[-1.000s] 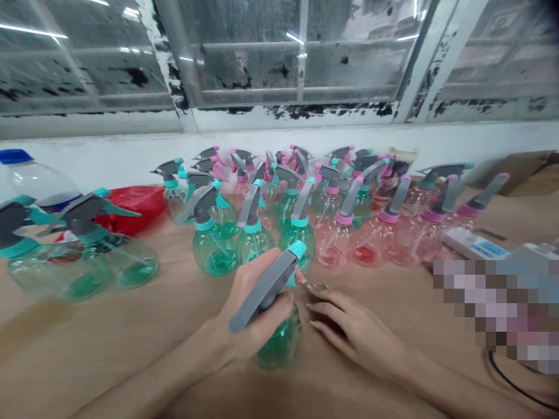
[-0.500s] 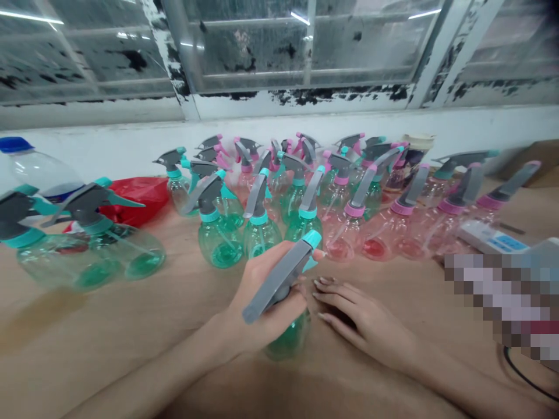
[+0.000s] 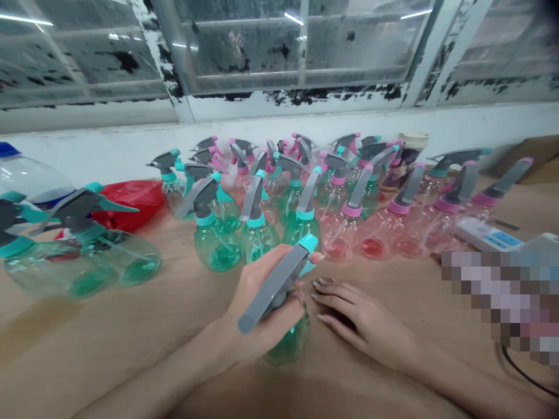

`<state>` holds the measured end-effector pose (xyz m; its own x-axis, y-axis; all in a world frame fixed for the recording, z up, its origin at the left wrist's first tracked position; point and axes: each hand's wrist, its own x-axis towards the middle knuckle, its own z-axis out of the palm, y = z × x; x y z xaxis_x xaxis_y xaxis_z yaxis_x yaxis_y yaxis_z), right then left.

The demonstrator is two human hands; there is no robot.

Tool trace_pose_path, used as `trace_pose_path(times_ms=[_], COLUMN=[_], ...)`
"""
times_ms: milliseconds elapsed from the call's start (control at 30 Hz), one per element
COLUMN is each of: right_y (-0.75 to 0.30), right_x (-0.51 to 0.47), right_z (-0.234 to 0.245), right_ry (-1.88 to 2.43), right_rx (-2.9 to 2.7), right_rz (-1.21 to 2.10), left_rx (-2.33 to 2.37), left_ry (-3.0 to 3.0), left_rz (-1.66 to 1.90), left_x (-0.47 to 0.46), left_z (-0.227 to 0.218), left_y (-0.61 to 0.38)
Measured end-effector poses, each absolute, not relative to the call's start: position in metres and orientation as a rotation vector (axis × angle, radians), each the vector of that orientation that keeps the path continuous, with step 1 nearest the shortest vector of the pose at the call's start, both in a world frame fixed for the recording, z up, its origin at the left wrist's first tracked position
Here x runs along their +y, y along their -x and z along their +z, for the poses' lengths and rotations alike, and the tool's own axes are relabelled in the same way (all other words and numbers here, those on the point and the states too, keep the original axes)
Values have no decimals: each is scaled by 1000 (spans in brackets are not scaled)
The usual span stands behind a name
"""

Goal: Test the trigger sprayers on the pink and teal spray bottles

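Note:
My left hand (image 3: 264, 302) is wrapped round the neck of a green spray bottle (image 3: 288, 343) with a grey and turquoise trigger head. Its nozzle points away and to the right; the fingers hide the collar. To the right, my right hand (image 3: 356, 308) rests on the table with its fingers stretched out and slightly bent, holding nothing, a little apart from that bottle. Just beyond the hands stands a row of spray bottles, green ones (image 3: 217, 247) with turquoise collars on the left and pink ones (image 3: 338, 235) with pink collars on the right.
Two green spray bottles (image 3: 140, 259) stand at the left near a red plastic bag (image 3: 126, 203) and a big clear bottle with a blue cap (image 3: 30, 174). Several more sprayers fill the back by the wall. At right are a white box (image 3: 487, 234), a cardboard box (image 3: 530, 160) and a black cable (image 3: 519, 369).
The whole view has shifted slightly, so the bottles at the back sit a little further left. Both hands keep nearly the same pose, the left still round the green spray bottle.

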<state>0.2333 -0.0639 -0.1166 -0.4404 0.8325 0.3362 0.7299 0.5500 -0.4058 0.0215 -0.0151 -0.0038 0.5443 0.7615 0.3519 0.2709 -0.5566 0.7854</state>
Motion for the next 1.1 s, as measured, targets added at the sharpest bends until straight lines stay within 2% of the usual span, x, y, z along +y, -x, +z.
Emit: trace_pose_path(times_ms=[1100], right_y=[-234], right_x=[-63], right_z=[-116], right_ry=[1237], right_rx=[-2266], right_rz=[304], left_rx=[820], left_ry=[-2147], left_rz=[1001], left_x=[-18], left_z=[-4], left_y=[-20])
